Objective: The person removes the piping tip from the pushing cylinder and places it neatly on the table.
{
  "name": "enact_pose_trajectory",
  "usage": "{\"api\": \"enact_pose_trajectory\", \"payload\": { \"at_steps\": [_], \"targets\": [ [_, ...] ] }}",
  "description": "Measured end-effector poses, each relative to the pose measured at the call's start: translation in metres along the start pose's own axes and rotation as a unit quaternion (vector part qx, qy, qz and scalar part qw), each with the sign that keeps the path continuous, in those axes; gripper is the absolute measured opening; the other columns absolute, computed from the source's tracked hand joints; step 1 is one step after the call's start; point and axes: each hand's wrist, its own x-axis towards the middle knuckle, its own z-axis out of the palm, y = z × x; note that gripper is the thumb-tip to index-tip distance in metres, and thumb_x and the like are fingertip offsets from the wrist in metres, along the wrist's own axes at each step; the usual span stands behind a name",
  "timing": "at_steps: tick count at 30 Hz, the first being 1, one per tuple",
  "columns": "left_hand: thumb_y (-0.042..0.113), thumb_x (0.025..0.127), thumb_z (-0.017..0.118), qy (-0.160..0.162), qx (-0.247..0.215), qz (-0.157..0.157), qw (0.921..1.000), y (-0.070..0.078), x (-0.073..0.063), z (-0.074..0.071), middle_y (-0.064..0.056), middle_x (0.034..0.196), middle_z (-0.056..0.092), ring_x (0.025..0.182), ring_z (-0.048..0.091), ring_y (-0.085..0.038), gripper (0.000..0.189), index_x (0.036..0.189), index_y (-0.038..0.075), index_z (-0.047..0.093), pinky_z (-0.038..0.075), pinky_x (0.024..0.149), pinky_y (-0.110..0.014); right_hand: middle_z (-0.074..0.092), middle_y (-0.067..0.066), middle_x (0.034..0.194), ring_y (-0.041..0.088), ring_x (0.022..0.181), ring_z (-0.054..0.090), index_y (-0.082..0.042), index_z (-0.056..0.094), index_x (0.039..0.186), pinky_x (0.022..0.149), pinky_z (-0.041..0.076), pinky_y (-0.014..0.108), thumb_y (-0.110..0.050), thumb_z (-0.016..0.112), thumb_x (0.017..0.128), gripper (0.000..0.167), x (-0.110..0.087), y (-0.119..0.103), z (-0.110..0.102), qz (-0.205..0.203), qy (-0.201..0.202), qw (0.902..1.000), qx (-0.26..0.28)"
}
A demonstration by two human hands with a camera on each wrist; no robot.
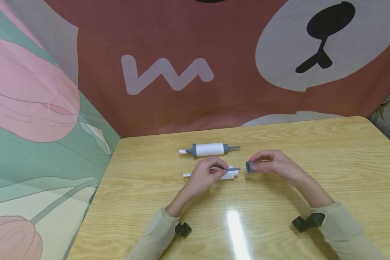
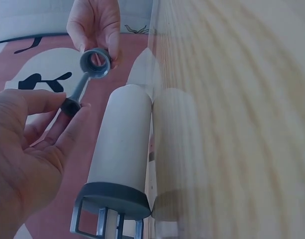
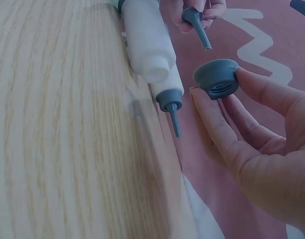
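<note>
Between its thumb and fingers, my left hand (image 1: 205, 175) pinches a slim grey nozzle (image 1: 234, 169) by its wider base, tip toward the right. My right hand (image 1: 276, 166) holds a grey threaded ring cap (image 1: 248, 167) by its rim, the open side facing the nozzle. A small gap separates nozzle tip and cap, as the right wrist view also shows. Below the left hand lies a white tube (image 2: 123, 139) with a grey end collar (image 2: 112, 199) and handle; its far end has a bare white neck (image 3: 156, 69). The hand partly hides this tube in the head view.
Farther back on the wooden table (image 1: 143, 206) lies a second white tube (image 1: 209, 149) with grey ends and a grey nozzle fitted, pointing right. A printed cloth (image 1: 169, 108) hangs behind the table's back edge.
</note>
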Motion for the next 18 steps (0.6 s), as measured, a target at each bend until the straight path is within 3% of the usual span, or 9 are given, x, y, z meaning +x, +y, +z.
{"api": "enact_pose_trajectory", "payload": {
  "at_steps": [18],
  "targets": [
    [0.002, 0.097, 0.07, -0.007, 0.007, -0.027, 0.9996, -0.0038, 0.0001, -0.0012, -0.003, 0.105, 0.072, 0.1, 0.071, -0.018, 0.007, 0.103, 0.002, 0.074, 0.058, 0.087, -0.025, 0.071, 0.01, 0.109, 0.019, 0.096, 0.068, 0.008, 0.065, 0.123, 0.088, 0.057, 0.037, -0.018, 0.075, 0.095, 0.04, 0.0025, 0.0055, -0.0007, 0.007, 0.001, 1.0, -0.007]
  ]
}}
